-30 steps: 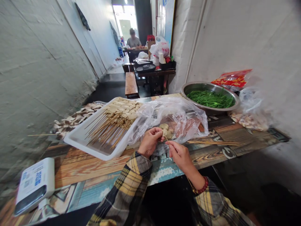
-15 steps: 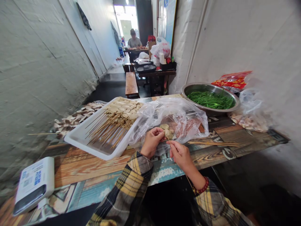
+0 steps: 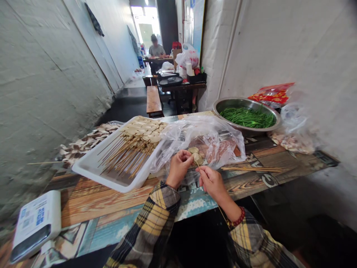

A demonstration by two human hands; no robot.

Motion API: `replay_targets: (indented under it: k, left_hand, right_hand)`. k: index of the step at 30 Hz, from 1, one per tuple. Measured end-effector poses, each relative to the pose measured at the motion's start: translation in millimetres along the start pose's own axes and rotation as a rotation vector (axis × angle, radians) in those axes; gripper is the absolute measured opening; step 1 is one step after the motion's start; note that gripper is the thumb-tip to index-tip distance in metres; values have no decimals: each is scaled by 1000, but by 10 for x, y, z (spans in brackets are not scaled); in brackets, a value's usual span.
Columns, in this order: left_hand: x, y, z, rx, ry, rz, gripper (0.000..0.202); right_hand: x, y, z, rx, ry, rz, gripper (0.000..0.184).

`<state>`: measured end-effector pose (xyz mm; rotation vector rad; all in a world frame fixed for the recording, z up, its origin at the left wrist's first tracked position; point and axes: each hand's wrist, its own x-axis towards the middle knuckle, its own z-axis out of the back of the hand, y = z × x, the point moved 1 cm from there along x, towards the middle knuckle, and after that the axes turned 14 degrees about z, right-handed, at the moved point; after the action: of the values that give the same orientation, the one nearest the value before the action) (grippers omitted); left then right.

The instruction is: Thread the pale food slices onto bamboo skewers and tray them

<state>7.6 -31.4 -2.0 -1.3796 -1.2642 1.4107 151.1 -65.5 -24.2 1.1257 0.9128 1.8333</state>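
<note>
White device with printed labels (image 3: 39, 219) at near left of patterned desk (image 3: 106, 203). Plaid sleeves, red bead bracelet (image 3: 238, 218) on right wrist. Right hand (image 3: 211, 182) mostly closed, thumb and fingers pinching thin skewer (image 3: 198, 164), its shaft running back under the wrist. Left hand (image 3: 179, 167) also pinched nearly closed, fingertips on pale round slices (image 3: 195, 155) at the skewer's tip, just ahead of both hands; can't tell if pierced. Loose skewers (image 3: 251, 169) lie right of the hands. White tray (image 3: 93, 163) on left holds skewered slices (image 3: 143, 128), sticks pointing nearer; clear plastic bag (image 3: 178, 136) overlaps its right side. Brownish-white pieces (image 3: 89, 138) beyond tray's left. Metal basin (image 3: 245, 129) of green stalks (image 3: 247, 117) at far right, beside bagged pieces (image 3: 292, 141). Farther: wooden bench (image 3: 154, 99), then seated person (image 3: 156, 50)
</note>
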Motion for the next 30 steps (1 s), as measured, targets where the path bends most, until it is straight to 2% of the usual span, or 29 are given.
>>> replay_targets:
  k: [5, 8, 16, 21, 26, 30]
  left_hand:
    - [17, 18, 2, 65, -1, -78, 21]
    - [-5, 11, -24, 81, 43, -81, 20]
    - [-67, -43, -42, -131, 232, 118, 34]
    - [-66, -35, -47, -208, 388, 159, 32]
    - [-63, -24, -50, -234, 317, 162, 26]
    - [-44, -38, -15, -332, 235, 194, 28]
  right_hand:
    - [40, -37, -25, 80, -6, -50, 29]
    - [67, -67, -47, 161, -31, -81, 31]
    - [51, -80, -91, 315, -76, -101, 37]
    - [60, -45, -113, 324, -102, -127, 38]
    - [55, 4, -103, 266, -79, -122, 36]
    - [-36, 49, -47, 129, -15, -72, 33]
